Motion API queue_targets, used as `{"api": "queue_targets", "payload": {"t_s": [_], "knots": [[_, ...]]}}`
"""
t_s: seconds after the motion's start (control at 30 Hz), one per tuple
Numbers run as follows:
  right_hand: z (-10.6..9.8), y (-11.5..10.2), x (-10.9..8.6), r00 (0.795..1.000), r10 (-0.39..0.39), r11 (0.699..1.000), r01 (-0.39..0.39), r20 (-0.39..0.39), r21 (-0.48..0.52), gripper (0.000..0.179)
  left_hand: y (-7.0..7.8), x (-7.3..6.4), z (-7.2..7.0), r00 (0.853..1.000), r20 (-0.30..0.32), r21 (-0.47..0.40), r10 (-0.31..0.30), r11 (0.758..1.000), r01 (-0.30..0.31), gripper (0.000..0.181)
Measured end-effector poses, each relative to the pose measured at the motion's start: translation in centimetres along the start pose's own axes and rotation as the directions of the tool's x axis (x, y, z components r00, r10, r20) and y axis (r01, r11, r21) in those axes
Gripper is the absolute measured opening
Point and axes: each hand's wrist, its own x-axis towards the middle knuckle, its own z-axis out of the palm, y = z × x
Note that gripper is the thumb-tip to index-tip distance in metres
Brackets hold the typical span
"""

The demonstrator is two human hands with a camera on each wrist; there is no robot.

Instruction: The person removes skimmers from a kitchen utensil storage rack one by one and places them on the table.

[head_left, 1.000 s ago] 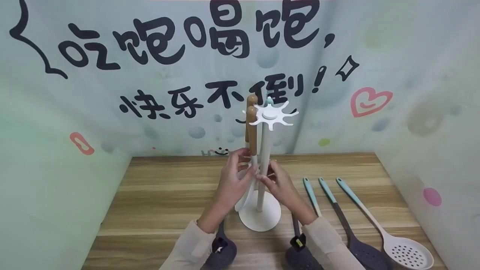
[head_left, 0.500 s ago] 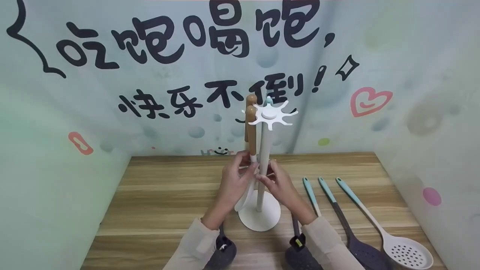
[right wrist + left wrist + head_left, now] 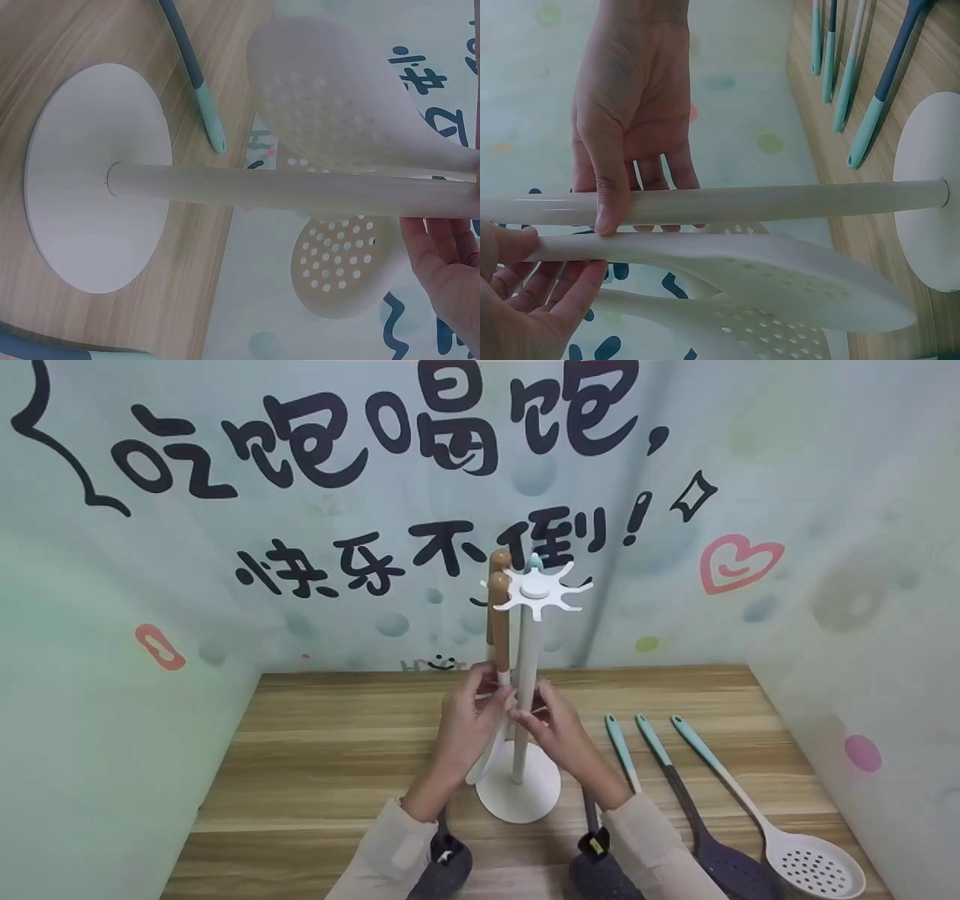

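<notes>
An upright white utensil stand has a round base [image 3: 536, 799], a pole [image 3: 529, 660] and a star-shaped hook top [image 3: 535, 585]. My right hand [image 3: 559, 727] holds the pole midway, thumb in front and fingers behind. On the pole's left, my left hand [image 3: 469, 724] pinches the white neck of a skimmer [image 3: 795, 270] between thumb and fingers. Its brown handle [image 3: 499, 622] rises beside the hook top, and its perforated head points down toward the base. Behind it a second brown handle [image 3: 491, 619] stands upright. Another perforated head [image 3: 334, 266] shows behind the pole in the right wrist view.
On the table's right lie a white skimmer [image 3: 814, 861], a dark slotted turner [image 3: 727, 851] and a teal-ended handle [image 3: 616, 735], partly under the sleeve. Dark ladles [image 3: 448, 862] lie near the front. A printed backdrop [image 3: 337, 622] stands behind the table.
My left thumb has moved slightly up the skimmer's neck. The stand's top and the brown handles have shifted a little left; my right hand keeps its hold on the pole.
</notes>
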Motion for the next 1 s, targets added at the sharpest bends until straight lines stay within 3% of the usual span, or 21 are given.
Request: {"api": "queue_targets", "payload": {"t_s": [0.43, 0.87, 1.0], "knots": [[-0.01, -0.19, 0.04, 1.000, 0.024, 1.000, -0.024, 0.012, -0.011, 0.024, 0.33, -0.23, -0.34, 1.000, -0.008, -0.026, -0.003, 1.000, 0.003, 0.032], [-0.12, -0.49, 0.00, 0.999, 0.043, 0.999, -0.043, 0.013, -0.013, 0.020, 0.73, -0.39, -0.62, 1.000, -0.014, 0.011, -0.018, 1.000, 0.018, 0.032], [-0.04, 0.24, 0.04, 0.999, 0.039, 0.999, -0.038, 0.008, -0.020, 0.022, 0.83, -0.36, -0.86, 0.999, -0.030, -0.012, -0.033, 0.999, 0.033, 0.031]]}}
